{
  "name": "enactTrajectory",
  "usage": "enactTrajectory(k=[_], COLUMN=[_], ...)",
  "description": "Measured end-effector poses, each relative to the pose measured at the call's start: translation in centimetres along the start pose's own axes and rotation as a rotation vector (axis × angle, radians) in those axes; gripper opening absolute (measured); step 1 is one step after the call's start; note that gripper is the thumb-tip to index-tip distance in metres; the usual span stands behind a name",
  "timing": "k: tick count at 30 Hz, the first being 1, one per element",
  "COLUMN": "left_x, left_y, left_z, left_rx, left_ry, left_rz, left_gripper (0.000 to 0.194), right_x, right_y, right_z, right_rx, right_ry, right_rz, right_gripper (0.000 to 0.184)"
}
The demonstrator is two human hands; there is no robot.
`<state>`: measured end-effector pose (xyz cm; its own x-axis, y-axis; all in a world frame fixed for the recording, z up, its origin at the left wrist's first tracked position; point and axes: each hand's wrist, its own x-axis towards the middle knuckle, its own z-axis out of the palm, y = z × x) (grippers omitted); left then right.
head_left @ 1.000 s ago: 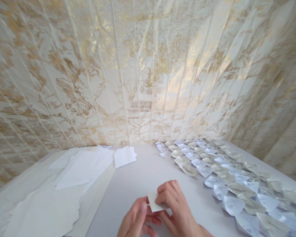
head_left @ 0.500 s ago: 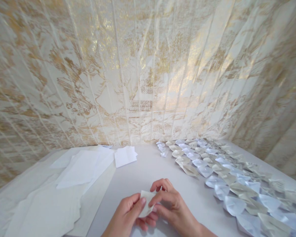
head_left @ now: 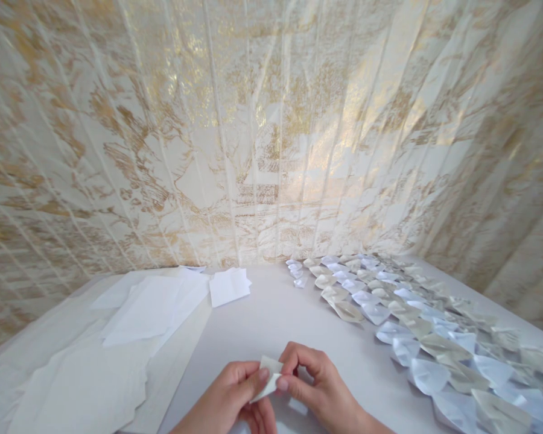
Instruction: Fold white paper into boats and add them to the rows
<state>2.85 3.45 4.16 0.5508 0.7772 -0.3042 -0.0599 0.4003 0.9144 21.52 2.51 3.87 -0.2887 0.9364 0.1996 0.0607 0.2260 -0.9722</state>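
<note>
A small off-white piece of folded paper (head_left: 268, 381) is held between both hands above the front of the table. My left hand (head_left: 239, 389) pinches its left side, thumb on top, the other fingers curled beneath. On the paper's right edge, my right hand (head_left: 314, 380) closes thumb and forefinger, and a flap there stands partly raised. The paper's underside is hidden by the fingers. To the right lie several rows of folded paper boats (head_left: 429, 377), white and cream, the closest of them well apart from my right hand.
Loose white sheets (head_left: 140, 310) and cream sheets (head_left: 85, 380) are spread in overlapping piles on the left. A small stack of white paper squares (head_left: 230, 288) sits at the back. Behind the pale table (head_left: 262, 322) hangs a gold-patterned curtain (head_left: 262, 132).
My right fingers, spread over the paper before, have closed onto its right edge. The paper has turned a little and its flap now shows folded up. My left hand has shifted slightly.
</note>
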Motion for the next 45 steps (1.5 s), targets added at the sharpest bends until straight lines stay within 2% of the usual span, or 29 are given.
enactTrajectory(k=[3, 9, 14, 18, 24, 26, 28, 31, 33, 39, 45], left_x=[0.0, -0.1, -0.3, -0.3, 0.3, 0.5, 0.4, 0.2, 0.1, 0.0, -0.1], left_y=[0.1, 0.9, 1.1, 0.9, -0.1, -0.4, -0.5, -0.5, -0.6, -1.3, -1.1], left_z=[0.0, -0.3, 0.3, 0.9, 0.1, -0.3, -0.3, 0.2, 0.6, 0.9, 0.9], left_rx=[0.062, 0.070, 0.130, 0.163, 0.121, 0.122, 0.162, 0.176, 0.164, 0.193, 0.118], left_ry=[-0.007, -0.057, 0.008, 0.018, -0.019, 0.032, 0.143, 0.208, 0.210, 0.263, 0.315], left_rz=[0.010, -0.064, -0.048, -0.019, 0.041, 0.121, 0.237, 0.348, 0.361, 0.365, 0.384], left_gripper=[0.054, 0.055, 0.062, 0.062, 0.057, 0.058, 0.055, 0.051, 0.049, 0.043, 0.045], right_x=[0.0, 0.2, 0.3, 0.3, 0.4, 0.4, 0.5, 0.6, 0.6, 0.1, 0.2], right_y=[-0.3, -0.2, -0.3, -0.1, 0.2, 0.4, 0.5, 0.6, 0.6, 0.6, 0.4], right_z=[0.1, 0.0, 0.4, 0.7, 0.8, 0.7, 0.6, 0.4, 0.5, 1.5, 1.3], right_rx=[0.036, 0.197, 0.260, 0.248, 0.243, 0.250, 0.242, 0.174, 0.162, 0.364, 0.277], right_ry=[0.014, -0.083, -0.032, -0.003, 0.003, -0.002, 0.015, 0.137, 0.185, 0.038, 0.075], right_rz=[0.040, 0.016, 0.042, 0.098, 0.110, 0.121, 0.133, 0.135, 0.131, 0.112, 0.116], right_gripper=[0.046, 0.038, 0.041, 0.044, 0.048, 0.048, 0.048, 0.050, 0.050, 0.043, 0.047])
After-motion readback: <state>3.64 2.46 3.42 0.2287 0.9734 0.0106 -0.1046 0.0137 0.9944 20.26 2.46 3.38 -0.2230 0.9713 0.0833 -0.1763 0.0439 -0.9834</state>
